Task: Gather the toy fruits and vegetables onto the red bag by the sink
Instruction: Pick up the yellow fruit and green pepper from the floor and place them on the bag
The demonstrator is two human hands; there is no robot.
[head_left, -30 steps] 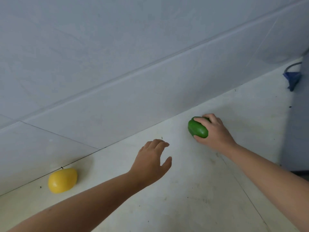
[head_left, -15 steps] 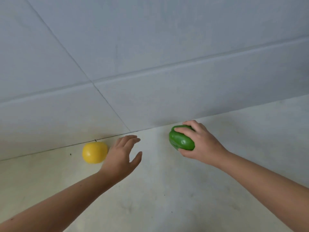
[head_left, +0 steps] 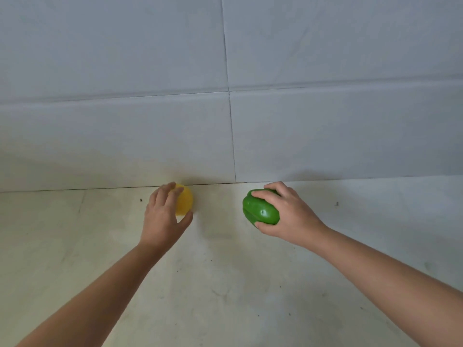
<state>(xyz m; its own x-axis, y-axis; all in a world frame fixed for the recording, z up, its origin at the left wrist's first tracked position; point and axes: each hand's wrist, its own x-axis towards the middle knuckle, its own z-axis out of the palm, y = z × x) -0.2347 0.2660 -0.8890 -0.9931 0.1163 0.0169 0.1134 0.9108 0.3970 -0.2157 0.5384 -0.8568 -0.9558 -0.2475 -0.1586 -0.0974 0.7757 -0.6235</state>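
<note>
At the bottom of the frame, your two bare forearms came in from the lower left and lower right corners and reached up over a pale, scuffed countertop [head_left: 225,284] dotted with small dark specks.

Further up, just left of centre, your left hand [head_left: 164,219] was palm-down with its fingers spread and only slightly bent, the thumb stuck out to the right. It lay over the left side of a yellow toy fruit [head_left: 186,202], which sat on the countertop right at its back edge, against the foot of the wall. The fingers were blurred. The hand had not closed round the fruit, and I cannot tell whether the fingertips touched it. The thumb tip sat just below the fruit's lower edge.

Right of centre, at about the same height in the frame, your right hand [head_left: 290,216] gripped a green toy bell pepper [head_left: 260,212]. The fingers curled over its top and the thumb was tucked under its lower edge, so the pepper's glossy left side faced the camera. Whether the pepper rested on the countertop or was held just off it could not be made out. The two toys were well apart, with bare counter between them.

Beyond them, the upper half of the frame was filled by a wall of large grey-white tiles [head_left: 112,71], with a vertical grout line [head_left: 229,108] running down near the middle to the seam at the counter's back edge.
</note>
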